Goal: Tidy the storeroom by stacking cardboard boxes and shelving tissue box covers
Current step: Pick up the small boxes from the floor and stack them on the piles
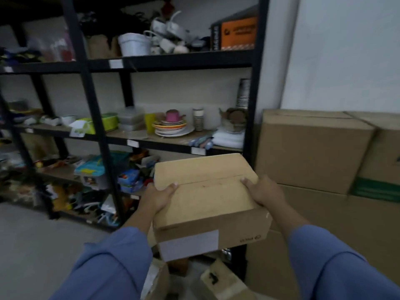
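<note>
1. A closed cardboard box (pixel 207 200) was recorded at lower centre of the frame. It was held in mid-air, clear of floor and shelves, with its top flaps shut and a white label (pixel 189 244) on the near face.
2. The left hand (pixel 159 197) was seen gripping the box's left edge. The thumb lay on the top, and the other fingers were wrapped under the side and hidden.
3. The right hand (pixel 263 191) was placed likewise on the right edge, thumb on top and fingers out of sight below.
4. Step in hand, as judged: the carrying stage of box stacking. The box was lifted but not yet set down.
5. A stack of larger cartons (pixel 311 148) was noted at the right of the frame, just beside the black shelving unit (pixel 186 61). The held box was near it but not touching.
6. Next move, as judged: the box would need to be raised, swung rightward, kept level and squared on a carton top before the grip was eased. The intended resting place could not be established.
7. Further floor cartons (pixel 225 282) were noted at bottom centre, partly cropped.
8. No tissue box covers were identified with confidence. A green item (pixel 104 124) on the middle shelf, left of centre, was too blurred to name.
</note>
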